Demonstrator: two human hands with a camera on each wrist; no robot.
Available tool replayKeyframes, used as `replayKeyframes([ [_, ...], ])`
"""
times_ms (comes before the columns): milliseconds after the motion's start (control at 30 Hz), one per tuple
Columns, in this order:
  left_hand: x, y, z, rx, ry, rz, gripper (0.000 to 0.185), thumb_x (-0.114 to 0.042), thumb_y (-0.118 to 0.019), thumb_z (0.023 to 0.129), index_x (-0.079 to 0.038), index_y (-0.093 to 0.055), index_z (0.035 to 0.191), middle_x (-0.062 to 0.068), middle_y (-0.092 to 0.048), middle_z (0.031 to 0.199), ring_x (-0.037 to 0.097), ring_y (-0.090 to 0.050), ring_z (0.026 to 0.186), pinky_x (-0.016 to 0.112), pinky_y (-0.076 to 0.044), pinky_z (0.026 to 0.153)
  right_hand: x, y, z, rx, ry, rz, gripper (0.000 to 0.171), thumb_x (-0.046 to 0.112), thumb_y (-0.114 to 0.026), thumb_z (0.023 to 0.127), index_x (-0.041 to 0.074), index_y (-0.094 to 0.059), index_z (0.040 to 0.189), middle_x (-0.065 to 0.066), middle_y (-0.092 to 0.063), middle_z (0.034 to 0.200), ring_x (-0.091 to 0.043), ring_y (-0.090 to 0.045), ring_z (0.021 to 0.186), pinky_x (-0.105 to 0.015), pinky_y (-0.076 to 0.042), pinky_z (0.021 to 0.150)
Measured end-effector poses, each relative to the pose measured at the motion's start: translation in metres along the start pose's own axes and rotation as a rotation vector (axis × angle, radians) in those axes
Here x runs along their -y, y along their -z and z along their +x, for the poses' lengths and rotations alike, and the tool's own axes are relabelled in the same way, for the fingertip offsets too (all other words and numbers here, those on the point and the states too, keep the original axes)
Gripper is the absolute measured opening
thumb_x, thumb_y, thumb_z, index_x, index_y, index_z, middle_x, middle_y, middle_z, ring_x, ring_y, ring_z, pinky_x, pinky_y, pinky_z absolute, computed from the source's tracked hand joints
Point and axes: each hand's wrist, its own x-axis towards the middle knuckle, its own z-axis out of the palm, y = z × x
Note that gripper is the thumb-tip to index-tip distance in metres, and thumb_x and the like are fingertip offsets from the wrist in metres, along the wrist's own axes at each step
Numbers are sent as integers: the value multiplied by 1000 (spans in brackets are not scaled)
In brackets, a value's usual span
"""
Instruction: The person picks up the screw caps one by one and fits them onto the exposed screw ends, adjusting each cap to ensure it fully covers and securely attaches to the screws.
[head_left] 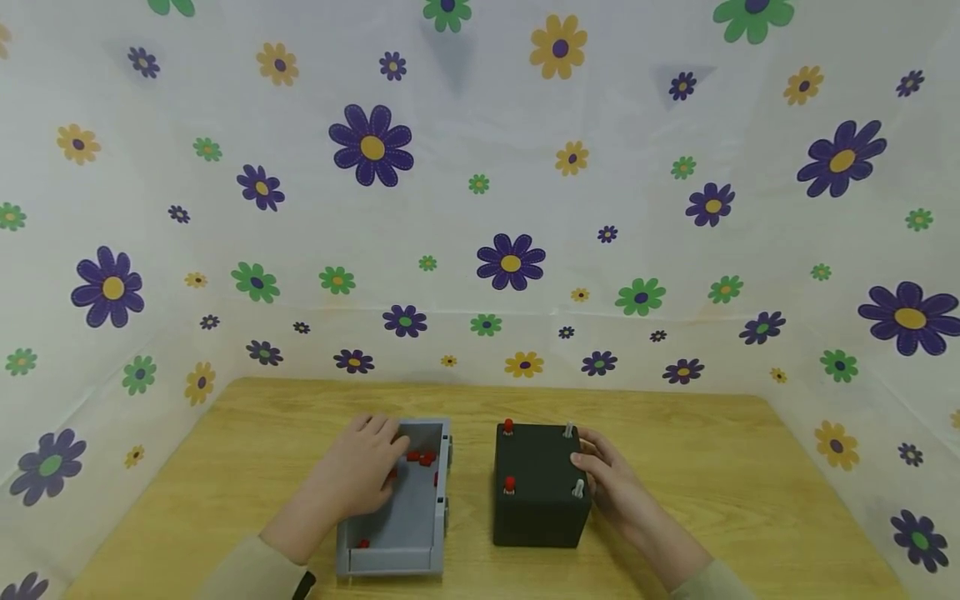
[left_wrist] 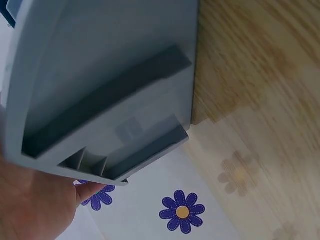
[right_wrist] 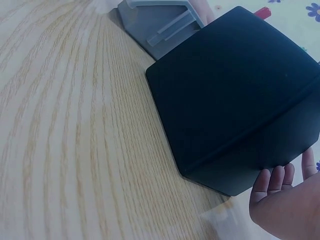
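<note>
Head view: my left hand (head_left: 366, 475) reaches into the grey tray (head_left: 397, 550), fingers bent down over the red pegs (head_left: 420, 457) at its far end. Whether they pinch a peg I cannot tell. One more red piece lies at the tray's near end. My right hand (head_left: 611, 483) rests against the right side of the black box (head_left: 538, 500), fingers fairly straight, fingertips at its top right edge beside a grey peg (head_left: 578, 488). The box stands just right of the tray on the table (head_left: 750, 492). Its top carries two red pegs on the left and two grey pegs on the right.

Left wrist view: only the tray's (left_wrist: 105, 90) grey underside and outer ribs show, close up, with part of my left hand (left_wrist: 35, 210) below it. The fingertips and pegs are hidden here.

Right wrist view: the box's (right_wrist: 235, 95) dark side fills the frame. My right hand's fingers (right_wrist: 272, 180) lie flat against its lower edge, gripping nothing. A red peg tip (right_wrist: 262, 12) shows above the box, and the tray's corner (right_wrist: 155, 22) lies beyond it.
</note>
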Motion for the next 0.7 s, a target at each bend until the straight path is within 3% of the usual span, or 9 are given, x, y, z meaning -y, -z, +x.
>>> replayKeyframes([
  [233,-6,3,3,103,0,49,44,-36,-78,90,-8,-72,124,15,-68,130,33,-63,125,51,-50,113,1,0,0,-2,0,-9,60,18,-58,102,8,-35,157,-15,-38,157,-12,-56,116,-21,-49,97],
  [400,-11,2,5,122,2,71,43,-38,-79,89,-10,-73,121,11,-70,121,29,-64,117,47,-51,108,0,1,1,7,6,-14,61,19,-58,103,7,-34,158,-15,-43,155,-10,-59,116,-20,-51,97],
  [700,-16,2,6,167,46,143,45,-43,-75,91,-7,-70,116,8,-69,111,26,-61,108,45,-49,105,0,3,2,26,-10,3,57,20,-58,105,10,-36,156,-3,-50,140,-9,-59,110,-23,-52,93],
])
